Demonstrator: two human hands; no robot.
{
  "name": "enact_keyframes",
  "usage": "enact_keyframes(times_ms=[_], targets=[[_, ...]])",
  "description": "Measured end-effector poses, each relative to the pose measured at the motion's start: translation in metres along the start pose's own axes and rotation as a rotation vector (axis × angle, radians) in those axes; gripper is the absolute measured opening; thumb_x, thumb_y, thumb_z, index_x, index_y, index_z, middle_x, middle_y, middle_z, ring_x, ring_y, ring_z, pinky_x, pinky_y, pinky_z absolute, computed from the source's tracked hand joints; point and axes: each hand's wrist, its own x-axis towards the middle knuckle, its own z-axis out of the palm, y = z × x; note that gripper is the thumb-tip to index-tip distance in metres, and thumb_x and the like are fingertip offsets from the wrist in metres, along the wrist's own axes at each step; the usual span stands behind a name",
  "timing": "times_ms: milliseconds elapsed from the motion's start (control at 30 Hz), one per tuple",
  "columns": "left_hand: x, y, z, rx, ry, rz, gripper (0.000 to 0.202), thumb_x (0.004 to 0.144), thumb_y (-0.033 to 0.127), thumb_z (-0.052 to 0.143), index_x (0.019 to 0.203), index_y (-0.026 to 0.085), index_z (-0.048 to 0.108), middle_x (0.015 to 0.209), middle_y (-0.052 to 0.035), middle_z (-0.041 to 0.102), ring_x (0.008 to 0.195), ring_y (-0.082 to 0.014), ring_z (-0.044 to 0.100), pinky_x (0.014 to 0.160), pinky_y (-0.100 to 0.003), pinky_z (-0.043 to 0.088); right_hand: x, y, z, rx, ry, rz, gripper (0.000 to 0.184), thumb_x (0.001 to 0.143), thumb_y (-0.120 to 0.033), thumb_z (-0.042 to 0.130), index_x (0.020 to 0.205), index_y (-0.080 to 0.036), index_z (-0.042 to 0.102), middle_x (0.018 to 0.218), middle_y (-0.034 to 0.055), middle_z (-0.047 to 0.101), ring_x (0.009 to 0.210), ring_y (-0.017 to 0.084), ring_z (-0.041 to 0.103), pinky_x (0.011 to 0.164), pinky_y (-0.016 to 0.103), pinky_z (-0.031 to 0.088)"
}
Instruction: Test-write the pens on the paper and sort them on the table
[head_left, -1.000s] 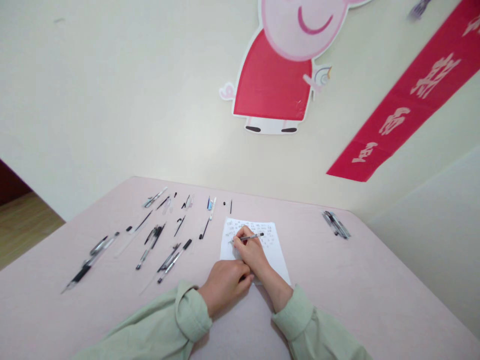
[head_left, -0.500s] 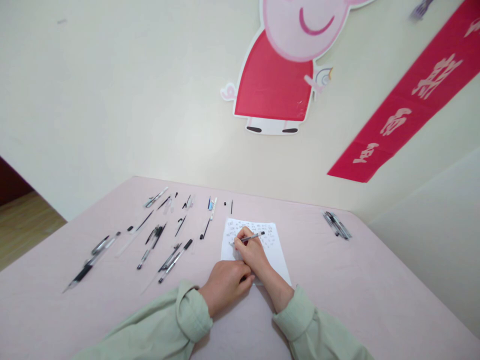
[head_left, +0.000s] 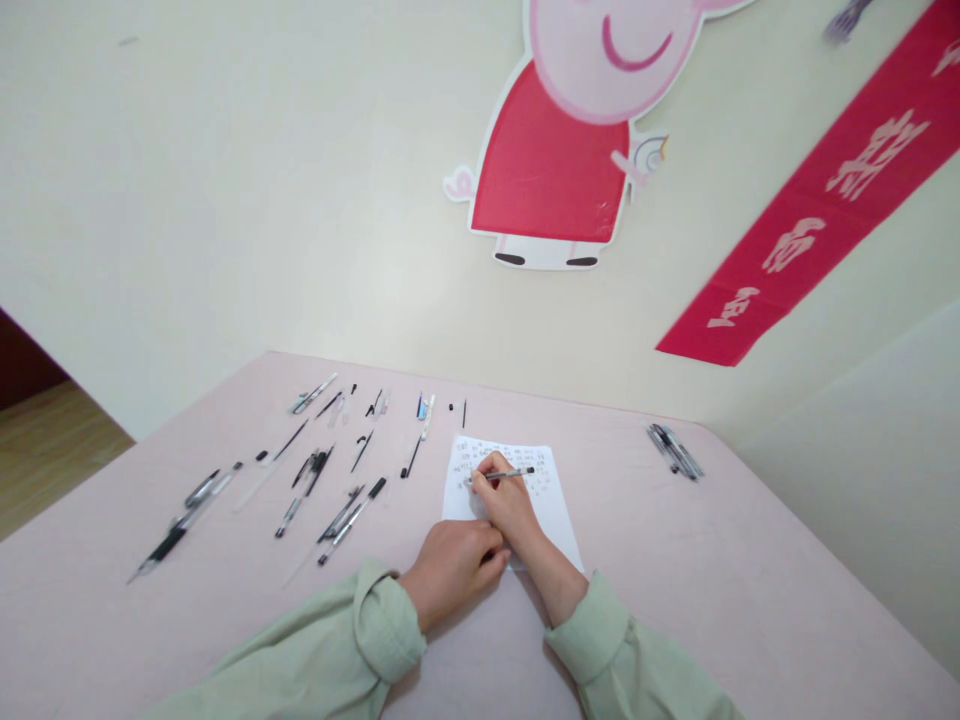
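A pen (head_left: 517, 472) is pinched in my right hand (head_left: 511, 508), its tip down at the left part of a white sheet of paper (head_left: 561, 530). Rows of small handwriting cover the upper part of the sheet; the lower part is blank where it shows. My left hand (head_left: 454, 562) lies curled at the sheet's lower left edge, against my right wrist. Its fingers are folded under and partly hidden, and I see nothing held in it.
Pen parts, refills and caps lie spread over the left of the pink-covered table (head_left: 750, 590), among them a black-capped pen (head_left: 352, 522). A bundle of pens (head_left: 675, 452) lies at the back right. Behind is a wall with a pig cutout (head_left: 551, 170) and a red banner (head_left: 787, 240).
The pen in my right hand has tilted slightly, its back end a little lower and farther right. My left hand keeps its place, and the loose pen parts lie as before.
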Motion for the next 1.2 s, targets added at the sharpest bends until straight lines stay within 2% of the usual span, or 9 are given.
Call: enact_keyframes(times_ms=[533,1200], targets=[[-0.0005,0.0007,-0.0012,-0.004,-0.022,-0.026,0.024,0.088,0.028,0.049,0.076,0.021,0.069,0.081,-0.0015,0.073,0.071,-0.0162,0.065,0.059,-0.025,0.036,-0.0011,-0.0074,-0.0027,-0.030,0.004,0.001,0.008,0.074,-0.024,0.048,0.067,-0.023,0.045,0.059,-0.0059,0.049,0.058,0.013,0.046,0.060,0.025,0.036],[-0.0008,0.0009,-0.0011,-0.019,-0.017,-0.017,0.024,0.088,0.027,0.049,0.075,0.021,0.069,0.079,-0.0019,0.072,0.069,-0.0165,0.064,0.058,-0.026,0.034,-0.0014,-0.0062,-0.0026,-0.033,-0.010,-0.003,0.009,0.073,-0.022,0.047,0.065,-0.023,0.044,0.058,-0.0060,0.047,0.058,0.014,0.046,0.060,0.025,0.035]])
